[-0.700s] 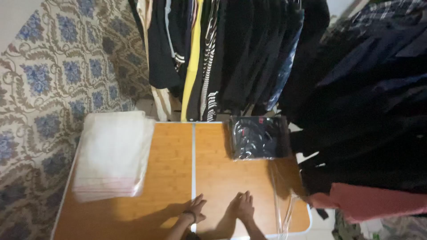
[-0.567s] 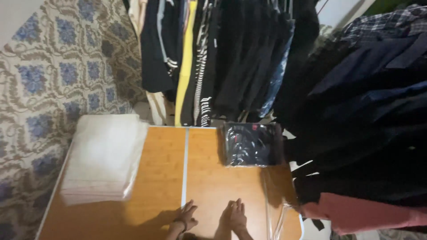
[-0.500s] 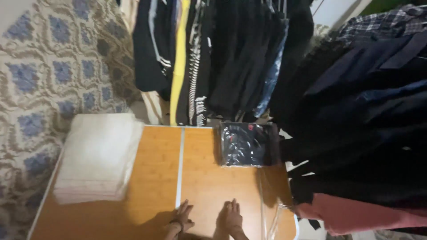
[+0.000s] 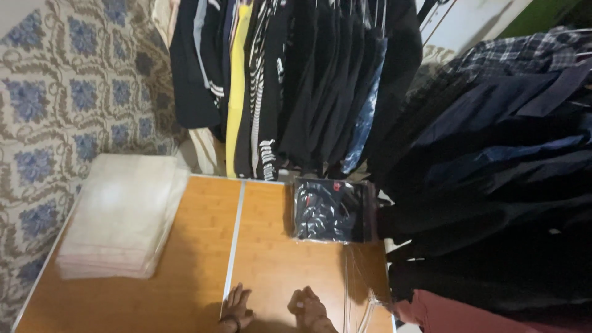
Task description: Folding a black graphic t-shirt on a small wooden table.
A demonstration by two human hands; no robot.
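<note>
My left hand (image 4: 235,306) lies flat on the wooden table (image 4: 197,277) at its near edge, fingers spread, a dark band on the wrist. My right hand (image 4: 307,308) rests beside it with fingers curled loosely; nothing is in it. A dark folded garment in a clear bag (image 4: 332,211) lies at the table's far right. A stack of clear plastic bags (image 4: 120,216) sits on the table's left side. Clear plastic hangers (image 4: 357,296) lie just right of my right hand.
Dark clothes hang on a rack (image 4: 296,80) behind the table, with a yellow garment (image 4: 236,92) among them. More dark and plaid garments (image 4: 493,154) crowd the right side, a reddish one (image 4: 456,314) at the bottom. Patterned blue and beige fabric (image 4: 61,92) covers the left.
The camera has tilted up and right, so the hands sit lower in view. Both hands stay on the table's near edge.
</note>
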